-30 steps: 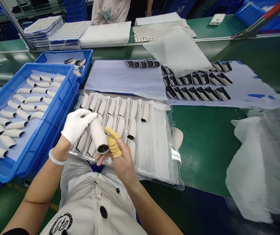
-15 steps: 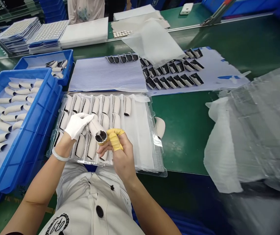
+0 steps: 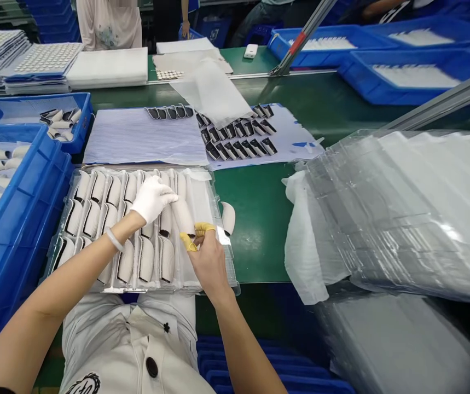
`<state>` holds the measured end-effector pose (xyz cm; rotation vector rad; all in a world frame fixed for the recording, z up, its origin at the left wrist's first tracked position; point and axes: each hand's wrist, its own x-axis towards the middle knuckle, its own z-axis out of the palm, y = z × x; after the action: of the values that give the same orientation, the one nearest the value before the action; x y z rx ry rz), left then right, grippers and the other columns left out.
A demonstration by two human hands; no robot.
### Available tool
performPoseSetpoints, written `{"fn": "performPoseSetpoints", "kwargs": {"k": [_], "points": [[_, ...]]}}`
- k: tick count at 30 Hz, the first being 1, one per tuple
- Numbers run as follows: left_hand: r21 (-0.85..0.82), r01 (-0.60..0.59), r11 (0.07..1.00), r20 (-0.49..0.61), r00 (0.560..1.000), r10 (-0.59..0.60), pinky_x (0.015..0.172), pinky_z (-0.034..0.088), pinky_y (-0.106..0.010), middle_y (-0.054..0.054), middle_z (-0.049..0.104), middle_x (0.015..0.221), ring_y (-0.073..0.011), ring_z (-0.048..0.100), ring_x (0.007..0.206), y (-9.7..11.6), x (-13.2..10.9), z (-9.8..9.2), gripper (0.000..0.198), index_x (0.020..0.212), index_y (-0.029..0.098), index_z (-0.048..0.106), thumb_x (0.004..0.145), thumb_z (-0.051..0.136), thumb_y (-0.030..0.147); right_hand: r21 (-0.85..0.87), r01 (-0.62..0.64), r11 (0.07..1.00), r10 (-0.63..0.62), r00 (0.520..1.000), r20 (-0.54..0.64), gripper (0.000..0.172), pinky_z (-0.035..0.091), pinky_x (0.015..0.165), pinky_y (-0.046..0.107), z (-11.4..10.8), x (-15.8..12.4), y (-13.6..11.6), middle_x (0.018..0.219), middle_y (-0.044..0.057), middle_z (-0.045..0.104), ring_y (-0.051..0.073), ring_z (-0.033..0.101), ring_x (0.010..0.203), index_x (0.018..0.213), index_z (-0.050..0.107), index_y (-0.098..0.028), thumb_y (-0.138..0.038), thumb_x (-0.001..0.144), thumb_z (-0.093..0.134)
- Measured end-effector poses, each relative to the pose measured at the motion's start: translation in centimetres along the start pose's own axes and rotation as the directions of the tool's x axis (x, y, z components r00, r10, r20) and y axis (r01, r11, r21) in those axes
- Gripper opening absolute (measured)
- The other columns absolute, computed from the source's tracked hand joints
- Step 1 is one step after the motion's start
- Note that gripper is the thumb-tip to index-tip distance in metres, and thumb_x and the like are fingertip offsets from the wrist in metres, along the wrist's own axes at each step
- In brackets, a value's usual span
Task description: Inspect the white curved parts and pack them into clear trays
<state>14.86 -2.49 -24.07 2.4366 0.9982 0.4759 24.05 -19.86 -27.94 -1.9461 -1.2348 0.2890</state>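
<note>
The gloved left hand (image 3: 151, 200) has its fingers (image 3: 164, 196) together, closed around the top end of a white curved piece (image 3: 183, 216). The piece is held up over a clear plastic tray (image 3: 231, 273) with rows of pieces (image 3: 146, 260) just like it. Its long side slants down to the right, from the glove toward the right hand (image 3: 210, 262). That hand is nearer the low end. Its 2 yellow-capped fingertips (image 3: 188, 241) are a little apart, right by that end. I cannot tell if they pinch it.
</note>
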Motion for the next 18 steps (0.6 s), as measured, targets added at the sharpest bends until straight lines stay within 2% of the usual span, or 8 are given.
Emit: {"fn": "performPoseSetpoints", "kwargs": {"k": [3,5,10,14,18], "points": [[0.026,-0.04,0.999,0.059,0.998,0.039,0.076,0.041,-0.036,-0.006,0.055,0.073,-0.0232,0.053,0.085,-0.7,2.2,2.0,0.024,0.07,0.016,0.076,0.081,0.063,0.032,-0.079,0.073,0.994,-0.072,0.997,0.01,0.037,0.05,0.064,0.037,0.2,-0.4,1.3,0.09,0.013,0.062,0.024,0.061,0.078,0.104,0.052,-0.013,-0.047,0.095,0.039],[0.043,-0.068,0.997,0.102,0.993,0.063,0.073,0.04,-0.035,-0.006,0.055,0.074,-0.0232,0.053,0.084,-1.2,3.1,3.0,0.026,0.072,0.016,0.077,0.081,0.062,0.035,-0.126,0.114,0.986,-0.113,0.993,0.017,0.037,0.049,0.063,0.036,0.4,-0.4,1.8,0.094,0.015,0.06,0.024,0.058,0.079,0.109,0.053,-0.012,-0.042,0.097,0.035],[0.076,-0.103,0.992,0.209,0.974,0.085,0.064,0.039,-0.033,-0.006,0.059,0.075,-0.0218,0.056,0.075,-2.1,3.5,4.3,0.025,0.077,0.018,0.078,0.08,0.062,0.037,-0.242,0.22,0.945,-0.212,0.976,0.059,0.036,0.046,0.06,0.034,0.9,0.2,2.6,0.087,0.013,0.055,0.022,0.052,0.074,0.118,0.056,-0.008,-0.027,0.098,0.032],[0.101,-0.107,0.989,0.216,0.973,0.083,0.071,0.043,-0.034,-0.008,0.064,0.082,-0.0249,0.059,0.085,-1.6,2.5,3.9,0.021,0.088,0.019,0.078,0.081,0.061,0.03,-0.335,0.307,0.891,-0.29,0.952,0.103,0.035,0.044,0.062,0.035,1.6,0.6,2.9,0.083,0.013,0.053,0.024,0.05,0.075,0.109,0.063,-0.01,-0.021,0.097,0.032],[0.095,-0.072,0.993,0.148,0.987,0.057,0.084,0.044,-0.036,-0.011,0.067,0.094,-0.0258,0.06,0.097,-0.7,-0.2,1.6,0.026,0.1,0.017,0.074,0.087,0.053,0.026,-0.403,0.371,0.837,-0.348,0.928,0.131,0.034,0.042,0.062,0.034,2.0,0.9,3.4,0.08,0.012,0.053,0.024,0.049,0.074,0.103,0.064,-0.012,-0.016,0.096,0.031]]}}
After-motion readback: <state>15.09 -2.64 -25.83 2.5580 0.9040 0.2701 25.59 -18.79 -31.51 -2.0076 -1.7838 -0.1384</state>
